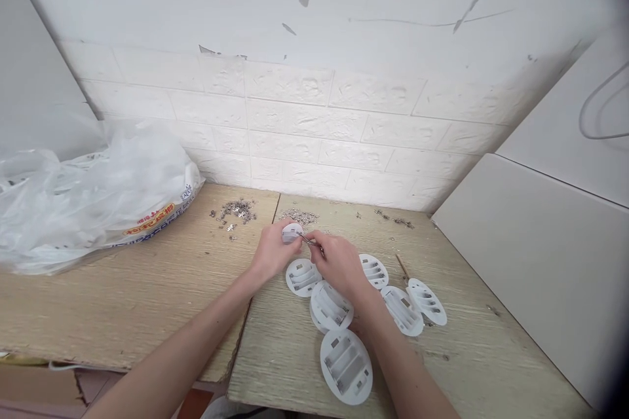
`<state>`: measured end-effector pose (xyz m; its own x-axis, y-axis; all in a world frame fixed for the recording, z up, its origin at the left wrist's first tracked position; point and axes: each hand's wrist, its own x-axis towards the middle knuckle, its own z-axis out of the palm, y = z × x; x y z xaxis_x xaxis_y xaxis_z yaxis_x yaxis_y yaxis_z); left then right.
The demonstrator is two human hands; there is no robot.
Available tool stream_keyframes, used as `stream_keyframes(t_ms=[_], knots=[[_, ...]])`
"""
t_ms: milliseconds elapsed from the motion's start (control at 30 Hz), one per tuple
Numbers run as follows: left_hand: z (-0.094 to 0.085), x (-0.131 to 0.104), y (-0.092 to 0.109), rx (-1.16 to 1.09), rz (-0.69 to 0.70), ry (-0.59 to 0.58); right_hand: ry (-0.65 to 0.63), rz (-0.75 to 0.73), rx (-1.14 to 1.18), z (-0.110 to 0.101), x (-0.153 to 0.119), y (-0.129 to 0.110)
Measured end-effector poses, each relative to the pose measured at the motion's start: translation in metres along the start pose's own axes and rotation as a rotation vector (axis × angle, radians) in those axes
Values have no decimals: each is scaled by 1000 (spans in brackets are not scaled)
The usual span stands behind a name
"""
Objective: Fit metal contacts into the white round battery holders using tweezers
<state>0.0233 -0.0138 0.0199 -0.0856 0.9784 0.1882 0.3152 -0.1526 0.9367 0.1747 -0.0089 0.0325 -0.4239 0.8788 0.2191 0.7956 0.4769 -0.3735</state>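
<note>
My left hand [272,252] grips a round white plastic battery holder [291,232] tilted up off the wooden table [147,301]. My right hand [337,263] pinches a thin metal tool or contact piece [309,241] whose tip touches that holder. Below and beside my hands lie several more white oval battery holders, open side up: one [346,365] near the front edge, one [330,306] under my right wrist, others [426,301] to the right.
Small heaps of tiny metal contacts [236,211] lie near the white brick wall. A crumpled clear plastic bag [93,196] covers the table's left. A thin stick [402,266] lies right of the holders. A grey panel [540,255] borders the right.
</note>
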Motion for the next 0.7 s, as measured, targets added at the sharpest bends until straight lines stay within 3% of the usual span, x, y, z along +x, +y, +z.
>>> stream_keyframes(t_ms=[700], knots=[[-3,2,-4,56,32,-3,16,-33,10,-1,0,3]])
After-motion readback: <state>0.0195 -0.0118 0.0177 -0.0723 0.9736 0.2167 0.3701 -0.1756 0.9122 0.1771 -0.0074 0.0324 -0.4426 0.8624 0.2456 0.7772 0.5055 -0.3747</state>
